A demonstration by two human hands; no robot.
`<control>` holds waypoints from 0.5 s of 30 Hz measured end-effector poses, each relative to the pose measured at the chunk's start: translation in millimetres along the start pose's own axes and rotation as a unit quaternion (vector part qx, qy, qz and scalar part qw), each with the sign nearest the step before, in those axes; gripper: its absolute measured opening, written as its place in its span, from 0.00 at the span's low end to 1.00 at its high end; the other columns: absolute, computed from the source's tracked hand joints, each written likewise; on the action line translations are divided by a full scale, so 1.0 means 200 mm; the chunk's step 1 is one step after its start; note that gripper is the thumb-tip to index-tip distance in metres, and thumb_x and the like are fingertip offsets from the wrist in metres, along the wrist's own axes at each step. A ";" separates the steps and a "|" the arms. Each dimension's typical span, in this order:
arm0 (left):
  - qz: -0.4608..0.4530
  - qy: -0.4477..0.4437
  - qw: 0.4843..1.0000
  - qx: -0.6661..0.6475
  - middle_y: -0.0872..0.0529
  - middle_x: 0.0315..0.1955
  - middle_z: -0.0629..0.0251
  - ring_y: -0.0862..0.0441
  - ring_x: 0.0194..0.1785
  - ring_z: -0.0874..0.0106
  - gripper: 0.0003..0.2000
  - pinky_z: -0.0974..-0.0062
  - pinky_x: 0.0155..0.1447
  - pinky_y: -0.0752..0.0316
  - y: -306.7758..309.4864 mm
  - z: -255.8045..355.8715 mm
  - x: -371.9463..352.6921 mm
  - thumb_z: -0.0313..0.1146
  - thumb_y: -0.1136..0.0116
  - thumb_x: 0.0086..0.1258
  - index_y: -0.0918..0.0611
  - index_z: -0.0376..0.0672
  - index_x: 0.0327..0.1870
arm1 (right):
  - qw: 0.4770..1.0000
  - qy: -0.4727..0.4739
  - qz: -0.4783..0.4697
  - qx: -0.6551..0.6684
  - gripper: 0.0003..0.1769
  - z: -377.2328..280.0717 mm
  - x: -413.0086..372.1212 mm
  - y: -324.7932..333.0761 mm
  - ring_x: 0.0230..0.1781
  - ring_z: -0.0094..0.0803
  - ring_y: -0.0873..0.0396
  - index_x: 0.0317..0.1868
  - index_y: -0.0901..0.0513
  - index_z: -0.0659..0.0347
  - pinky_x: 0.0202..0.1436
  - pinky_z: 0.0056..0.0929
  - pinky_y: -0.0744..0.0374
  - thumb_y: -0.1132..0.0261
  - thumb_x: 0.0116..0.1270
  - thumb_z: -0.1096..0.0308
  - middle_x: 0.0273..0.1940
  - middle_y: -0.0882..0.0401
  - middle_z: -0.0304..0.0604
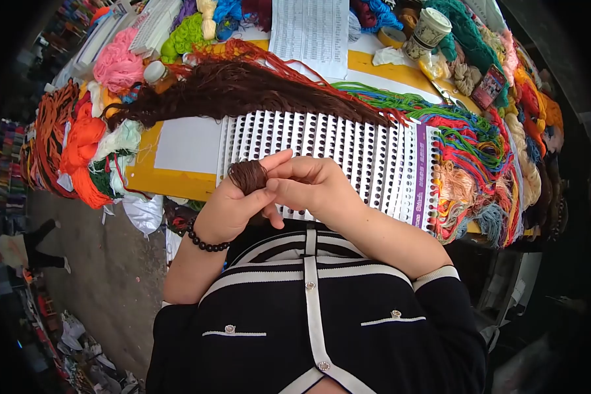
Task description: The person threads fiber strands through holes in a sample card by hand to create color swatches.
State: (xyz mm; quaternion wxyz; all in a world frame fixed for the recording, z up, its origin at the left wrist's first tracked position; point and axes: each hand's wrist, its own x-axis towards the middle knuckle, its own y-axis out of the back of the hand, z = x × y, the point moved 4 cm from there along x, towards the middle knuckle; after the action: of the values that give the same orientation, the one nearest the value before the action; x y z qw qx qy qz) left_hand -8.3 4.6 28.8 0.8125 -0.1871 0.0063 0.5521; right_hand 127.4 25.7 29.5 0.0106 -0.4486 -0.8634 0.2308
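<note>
A small bundle of dark brown thread is wrapped in my left hand, which wears a black bead bracelet. My right hand touches the left one, its thumb and forefinger pinched together beside the bundle; whatever lies between them is too small to make out. Under both hands are white strips with rows of holes. Behind them a long heap of dark brown thread stretches across the table, with red-orange thread along its far side.
Coloured thread bundles surround the yellow table: pink and orange at left, multicoloured at right. A printed sheet, patterned cup, scissors, phone and glass jar lie farther back.
</note>
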 end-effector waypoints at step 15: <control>0.007 -0.016 0.997 -0.075 0.23 0.52 0.51 0.17 0.32 0.70 0.20 0.78 0.36 0.19 0.01 -0.03 0.00 0.21 0.55 0.65 0.31 0.28 0.59 | 0.995 0.029 0.008 0.090 0.06 0.04 -0.02 0.06 0.38 0.23 0.21 0.40 0.19 0.69 0.48 0.22 0.22 0.40 0.65 0.75 0.41 0.19 0.41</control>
State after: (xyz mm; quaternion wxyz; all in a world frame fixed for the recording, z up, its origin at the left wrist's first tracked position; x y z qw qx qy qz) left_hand -9.4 3.5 23.4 0.7924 -0.2384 -0.0464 0.5595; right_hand 136.8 25.9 18.4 0.0745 -0.4592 -0.8347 0.2948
